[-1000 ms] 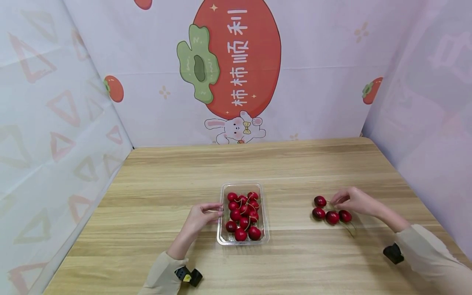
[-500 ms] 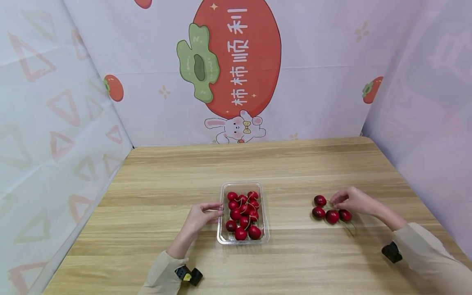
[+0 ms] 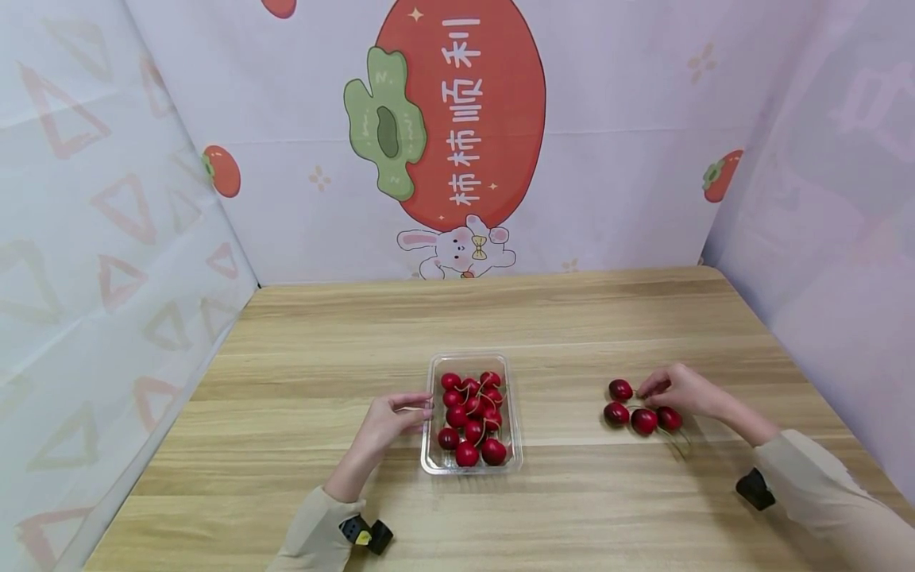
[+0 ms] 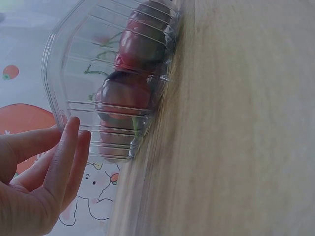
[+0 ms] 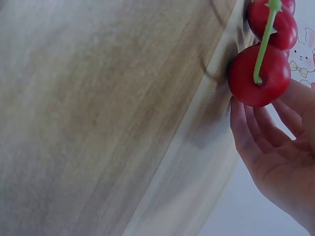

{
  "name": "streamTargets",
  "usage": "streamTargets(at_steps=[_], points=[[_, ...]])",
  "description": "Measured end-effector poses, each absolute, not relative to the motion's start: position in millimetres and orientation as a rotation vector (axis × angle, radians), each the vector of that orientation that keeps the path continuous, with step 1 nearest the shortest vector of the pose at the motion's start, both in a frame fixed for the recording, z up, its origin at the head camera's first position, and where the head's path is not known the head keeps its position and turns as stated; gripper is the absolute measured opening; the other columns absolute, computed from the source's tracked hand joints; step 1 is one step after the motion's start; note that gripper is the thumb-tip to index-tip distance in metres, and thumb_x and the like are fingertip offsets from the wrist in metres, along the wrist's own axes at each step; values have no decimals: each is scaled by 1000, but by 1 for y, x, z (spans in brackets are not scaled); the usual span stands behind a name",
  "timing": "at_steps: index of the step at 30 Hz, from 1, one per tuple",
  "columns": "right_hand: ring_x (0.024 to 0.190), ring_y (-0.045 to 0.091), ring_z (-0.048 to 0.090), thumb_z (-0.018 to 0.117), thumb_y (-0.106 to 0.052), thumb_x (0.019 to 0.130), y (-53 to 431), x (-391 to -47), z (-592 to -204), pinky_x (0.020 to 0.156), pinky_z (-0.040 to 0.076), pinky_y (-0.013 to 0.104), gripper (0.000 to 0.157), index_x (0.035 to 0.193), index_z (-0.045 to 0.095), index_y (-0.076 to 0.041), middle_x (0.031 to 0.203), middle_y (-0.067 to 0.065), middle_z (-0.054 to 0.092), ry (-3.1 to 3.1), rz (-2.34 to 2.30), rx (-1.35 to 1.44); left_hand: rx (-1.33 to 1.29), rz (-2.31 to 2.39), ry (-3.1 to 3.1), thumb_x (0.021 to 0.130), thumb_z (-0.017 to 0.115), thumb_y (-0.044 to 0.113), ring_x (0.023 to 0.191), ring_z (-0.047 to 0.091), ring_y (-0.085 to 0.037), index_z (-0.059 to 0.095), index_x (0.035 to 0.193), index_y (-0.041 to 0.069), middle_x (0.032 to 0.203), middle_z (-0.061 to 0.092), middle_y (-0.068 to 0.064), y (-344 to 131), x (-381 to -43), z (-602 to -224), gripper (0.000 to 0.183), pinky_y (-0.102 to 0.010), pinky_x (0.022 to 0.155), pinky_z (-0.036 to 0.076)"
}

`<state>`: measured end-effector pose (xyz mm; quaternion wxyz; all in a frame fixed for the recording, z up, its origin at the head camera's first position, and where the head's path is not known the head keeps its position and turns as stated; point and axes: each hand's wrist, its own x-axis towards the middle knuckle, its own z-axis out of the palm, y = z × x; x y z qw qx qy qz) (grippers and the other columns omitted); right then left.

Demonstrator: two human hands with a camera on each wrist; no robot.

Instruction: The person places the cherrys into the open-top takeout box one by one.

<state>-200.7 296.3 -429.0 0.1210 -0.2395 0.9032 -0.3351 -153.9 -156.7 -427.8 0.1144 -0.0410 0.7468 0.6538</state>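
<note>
Dark red cherries [image 3: 467, 454] with green stems lie in a clear plastic container [image 3: 430, 465] on the table. My left hand [image 3: 386, 421] pinches its left rim between thumb and fingertips; the ribbed side wall [image 4: 74, 73] shows close up in the left wrist view. To the right, several loose cherries [image 3: 644, 422] lie in a small cluster. Bent over them, my right hand [image 3: 682, 389] has thumb and fingertips together at the stem of the far-left cherry [image 3: 620, 389]. In the right wrist view a near cherry [image 5: 259, 76] hides those fingertips.
The wooden table [image 3: 343, 334] runs back to a printed cloth [image 3: 608, 199] with a large persimmon and a rabbit. Pale cloth [image 3: 107, 318] also hangs along the left and right sides. A black wrist camera [image 3: 380, 538] sits by the left sleeve.
My right hand has shifted slightly left, its fingertips closer to the far-left cherry; the loose cherries have barely moved. My left hand and the container have stayed in place.
</note>
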Motion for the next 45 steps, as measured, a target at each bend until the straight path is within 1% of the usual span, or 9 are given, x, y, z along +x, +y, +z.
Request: streamTargets(at_steps=[9,21,29,32,39,45], points=[[71,3,57,66,-4,75,292,-199,-431,59,50,16,5,79,68,0,80,9,67,2683,-991,-617,-94,1919,2195,78,62,-1,82,63,-20,60,106,-8,99,63,-20,-158,-154,-430,30,-33,70,56],[61,5,53,64,-2,73,284,-199,-434,53,47,18,5,76,66,1,70,4,65,2741,-1004,-448,-91,1916,2196,78,62,-1,81,63,-18,59,106,-9,99,63,-19,-157,-154,-428,29,-33,70,56],[63,10,56,66,-5,73,281,-200,-435,53,48,18,9,78,67,3,71,6,65,2762,-987,-397,-90,1925,2191,78,62,-1,82,63,-19,59,106,-9,99,62,-19,-157,-154,-430,30,-33,70,56],[62,10,55,66,-4,73,279,-200,-435,52,47,19,9,78,67,3,72,7,66,2770,-981,-379,-91,1931,2186,78,63,-1,81,63,-19,59,106,-9,99,62,-19,-157,-154,-430,30,-33,71,55],[57,1,49,65,-4,73,279,-202,-434,51,44,17,5,72,68,1,67,4,65,2809,-979,-454,-104,1953,2162,78,63,0,82,63,-18,58,108,-10,100,62,-21,-156,-154,-430,32,-34,72,55],[58,2,49,63,-3,75,280,-204,-430,51,45,17,5,74,66,1,69,5,64,2785,-991,-481,-103,1959,2159,78,63,0,83,63,-20,57,108,-10,101,61,-23,-156,-154,-430,32,-35,72,55]])
